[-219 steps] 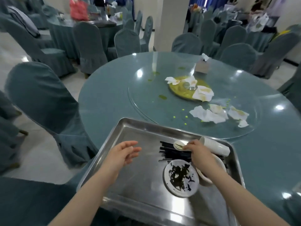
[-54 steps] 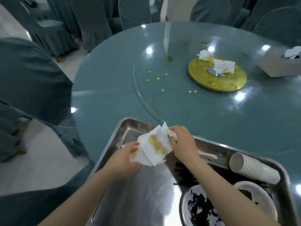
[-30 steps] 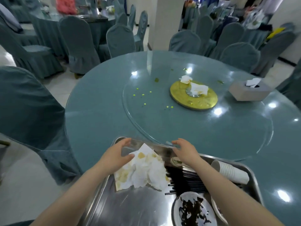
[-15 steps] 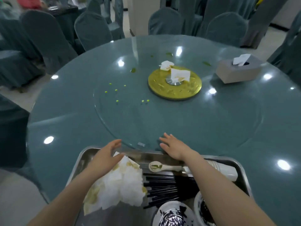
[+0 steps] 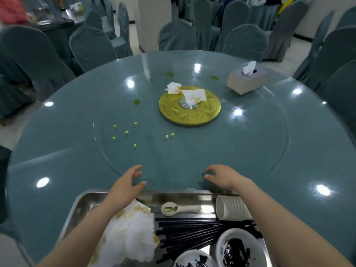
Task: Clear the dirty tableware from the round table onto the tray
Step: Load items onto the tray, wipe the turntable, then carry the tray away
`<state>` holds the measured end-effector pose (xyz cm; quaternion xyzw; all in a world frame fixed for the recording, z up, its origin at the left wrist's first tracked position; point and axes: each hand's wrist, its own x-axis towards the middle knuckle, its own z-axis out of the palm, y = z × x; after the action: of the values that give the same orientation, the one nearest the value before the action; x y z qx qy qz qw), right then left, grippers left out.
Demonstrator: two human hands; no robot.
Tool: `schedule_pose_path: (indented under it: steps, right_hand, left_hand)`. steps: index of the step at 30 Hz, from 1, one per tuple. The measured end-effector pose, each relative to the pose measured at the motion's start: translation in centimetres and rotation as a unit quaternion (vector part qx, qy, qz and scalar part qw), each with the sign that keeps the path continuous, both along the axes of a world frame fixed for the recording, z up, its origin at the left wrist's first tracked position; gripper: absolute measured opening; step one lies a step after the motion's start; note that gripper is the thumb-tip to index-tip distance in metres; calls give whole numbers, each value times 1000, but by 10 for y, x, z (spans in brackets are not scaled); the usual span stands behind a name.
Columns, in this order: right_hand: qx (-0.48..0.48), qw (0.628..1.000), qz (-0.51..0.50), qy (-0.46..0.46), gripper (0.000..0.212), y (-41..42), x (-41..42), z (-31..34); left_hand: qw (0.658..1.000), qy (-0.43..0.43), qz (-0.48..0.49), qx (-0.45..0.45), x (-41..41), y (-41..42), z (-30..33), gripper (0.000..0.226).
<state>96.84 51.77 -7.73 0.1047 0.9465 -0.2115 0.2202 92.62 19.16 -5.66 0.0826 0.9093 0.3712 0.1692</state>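
Both hands, left [image 5: 126,185] and right [image 5: 223,177], hover empty with loosely curled fingers over the glossy round desk [image 5: 63,151]. Crumpled stained napkins [image 5: 185,93] lie far on the gold disc [image 5: 189,110]; the steel tray [image 5: 84,204] sits near.

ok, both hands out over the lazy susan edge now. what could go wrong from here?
1. The two soiled napkins lie far off on the gold disc; stretching for them could bring the forearms down onto the stacked cups or spoon.
2. Spinning the glass could shift the tissue box.
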Motion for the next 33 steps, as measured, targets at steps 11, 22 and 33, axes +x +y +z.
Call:
schedule_pose_path:
  steps: [11,22,33]
  right_hand:
    - [19,990,-44,131,44,62,-117,26]
    - [-22,974,-46,222,59,72,-269,-23]
    - [181,965,4,188,66,63,-379,-51]
  left_hand:
    - [994,95,8,-59,-119,64,3,63]
    - [978,156,-15,-136,-265,113,-26,78]
    - [962,199,-62,-177,-363,146,-54,78]
